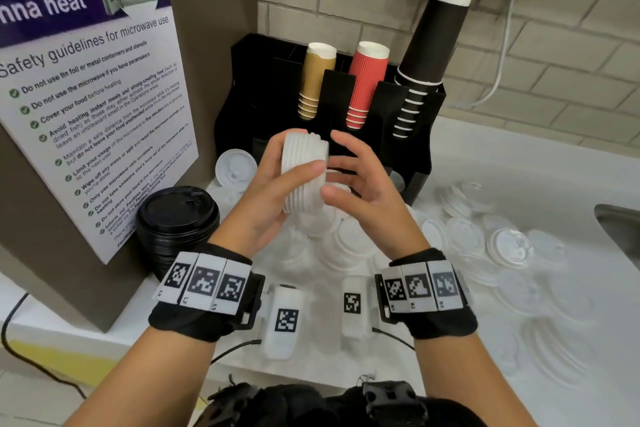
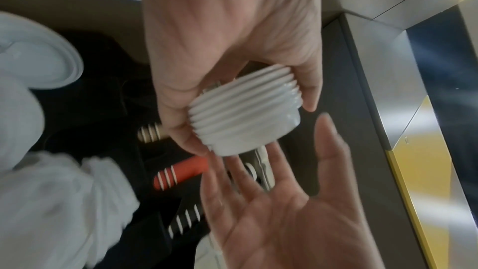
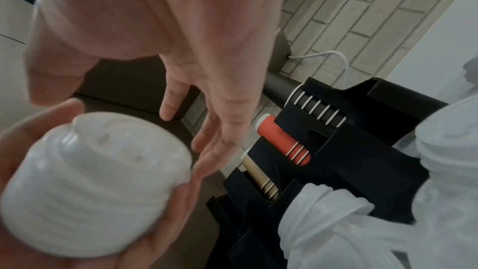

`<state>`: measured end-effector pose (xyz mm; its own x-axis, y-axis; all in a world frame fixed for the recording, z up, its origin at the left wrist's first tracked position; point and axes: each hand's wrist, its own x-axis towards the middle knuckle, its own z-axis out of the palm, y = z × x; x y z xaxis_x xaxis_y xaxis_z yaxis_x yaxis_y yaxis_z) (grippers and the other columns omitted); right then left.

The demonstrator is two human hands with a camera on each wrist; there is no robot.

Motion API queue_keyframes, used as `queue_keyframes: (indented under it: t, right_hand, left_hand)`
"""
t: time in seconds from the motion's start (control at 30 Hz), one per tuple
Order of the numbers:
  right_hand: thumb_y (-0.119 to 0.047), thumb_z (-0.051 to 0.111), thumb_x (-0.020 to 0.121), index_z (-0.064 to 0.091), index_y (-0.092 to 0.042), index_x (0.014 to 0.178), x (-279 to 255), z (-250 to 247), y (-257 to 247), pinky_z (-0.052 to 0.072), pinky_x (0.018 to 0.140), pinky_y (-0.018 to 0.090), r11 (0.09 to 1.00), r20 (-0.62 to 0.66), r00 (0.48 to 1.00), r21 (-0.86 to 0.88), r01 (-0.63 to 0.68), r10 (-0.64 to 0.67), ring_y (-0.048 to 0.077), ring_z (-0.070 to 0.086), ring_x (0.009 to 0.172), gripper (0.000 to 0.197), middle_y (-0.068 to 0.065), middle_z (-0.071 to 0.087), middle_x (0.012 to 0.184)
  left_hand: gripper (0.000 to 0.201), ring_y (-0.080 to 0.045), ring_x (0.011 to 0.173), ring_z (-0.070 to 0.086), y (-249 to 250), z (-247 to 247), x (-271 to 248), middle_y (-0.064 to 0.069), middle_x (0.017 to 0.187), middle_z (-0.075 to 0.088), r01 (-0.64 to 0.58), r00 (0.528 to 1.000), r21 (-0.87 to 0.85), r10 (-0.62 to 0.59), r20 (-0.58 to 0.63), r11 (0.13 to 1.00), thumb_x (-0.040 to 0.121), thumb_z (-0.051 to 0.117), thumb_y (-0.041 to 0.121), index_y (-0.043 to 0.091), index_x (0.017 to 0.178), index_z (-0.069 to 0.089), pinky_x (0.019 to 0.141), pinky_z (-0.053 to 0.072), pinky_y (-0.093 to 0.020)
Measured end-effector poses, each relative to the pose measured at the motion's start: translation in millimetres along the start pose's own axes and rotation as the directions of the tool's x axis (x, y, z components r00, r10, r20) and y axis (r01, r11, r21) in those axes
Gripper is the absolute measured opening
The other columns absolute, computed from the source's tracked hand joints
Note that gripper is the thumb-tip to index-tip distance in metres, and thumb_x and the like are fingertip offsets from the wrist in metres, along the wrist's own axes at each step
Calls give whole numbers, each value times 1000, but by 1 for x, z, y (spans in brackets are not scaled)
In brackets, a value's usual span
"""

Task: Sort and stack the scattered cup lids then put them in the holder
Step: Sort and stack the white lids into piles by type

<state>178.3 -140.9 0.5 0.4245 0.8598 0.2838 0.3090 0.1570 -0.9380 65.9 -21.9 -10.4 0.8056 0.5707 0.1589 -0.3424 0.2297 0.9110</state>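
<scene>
Stacking step: left hand [image 1: 263, 191] grips white lid stack [image 1: 304, 172], right hand [image 1: 363, 184] open, empty beside it; next, probably slot stack into holder [image 1: 420, 163].

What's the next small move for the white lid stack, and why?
Probably close the right hand onto the free end of the stack of white lids to square it up. The left hand grips the stack sideways above the counter, the right palm is open beside it, and the black holder stands just behind.
</scene>
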Motion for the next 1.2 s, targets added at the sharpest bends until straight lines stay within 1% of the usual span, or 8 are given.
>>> queue_keyframes:
  t: [0.17, 0.23, 0.33, 0.53, 0.63, 0.87, 1.07, 1.2]
  right_hand:
    - [-33, 66, 89, 56, -23, 126, 44, -6, 13, 47, 100, 37, 934, -86, 995, -347, -81, 55, 7, 56, 108, 40, -4, 59, 118]
    - [-37, 70, 85, 55, -19, 129, 61, 6, 23, 43, 102, 38, 749, 166, 977, -663, 10, 134, 13, 51, 114, 51, 1, 57, 124]
    - [-57, 67, 78, 40, -25, 142, 76, 38, 38, 35, 104, 43, 368, 388, 852, -894, 255, 353, 24, 39, 124, 77, 2, 49, 134]
    - [-59, 64, 78, 32, -27, 144, 90, 73, 54, 26, 100, 44, 131, 430, 778, -899, 419, 458, 26, 35, 122, 80, 2, 51, 128]
    - [-52, 70, 75, 36, -27, 140, 91, 65, 51, 29, 96, 44, 262, 450, 796, -891, 371, 404, 25, 39, 118, 78, 1, 53, 124]
    - [-22, 78, 74, 37, -24, 137, 90, 15, 28, 48, 96, 35, 835, 404, 902, -541, 101, 153, 18, 51, 113, 75, 3, 48, 130]
    - [-28, 84, 66, 36, -32, 137, 67, -1, 24, 38, 77, 11, 845, 273, 962, -519, 130, 20, 3, 51, 101, 86, -5, 49, 119]
    - [-21, 77, 75, 38, -36, 136, 57, -6, 13, 49, 73, 15, 944, 103, 994, -323, 61, -29, 7, 58, 98, 75, -5, 53, 118]
  left_hand:
    - [55, -7, 98, 63, 26, -17, 9, 7, 110, 61, -126, 977, -34, 118, -176, 991, 68, 76, 33, 31, 117, 52, 72, 53, -27]
    - [47, -4, 92, 66, 34, -23, 11, 10, 104, 64, -158, 967, -35, 147, -210, 987, 73, 72, 28, 31, 116, 51, 70, 53, -25]
    - [50, -2, 90, 67, 40, -27, 11, 11, 103, 64, -176, 962, -33, 165, -216, 984, 72, 74, 29, 32, 116, 50, 71, 54, -24]
    - [49, -5, 93, 66, 43, -30, 8, 6, 112, 61, -159, 960, -6, 153, -234, 987, 74, 68, 26, 30, 120, 49, 74, 54, -27]
    - [52, -5, 93, 64, 45, -32, 5, 5, 112, 59, -160, 955, -7, 153, -253, 987, 74, 66, 26, 28, 122, 47, 73, 53, -26]
    - [54, -11, 102, 60, 48, -30, 5, 3, 115, 58, -170, 950, 8, 166, -265, 985, 76, 66, 28, 26, 126, 46, 74, 52, -27]
    - [61, -9, 102, 62, 42, -32, 5, 7, 113, 61, -144, 951, 11, 141, -276, 990, 64, 76, 39, 33, 119, 51, 76, 53, -29]
    - [65, -7, 98, 66, 37, -29, 7, 10, 106, 66, -95, 961, 14, 96, -258, 995, 63, 77, 40, 31, 122, 51, 72, 54, -27]
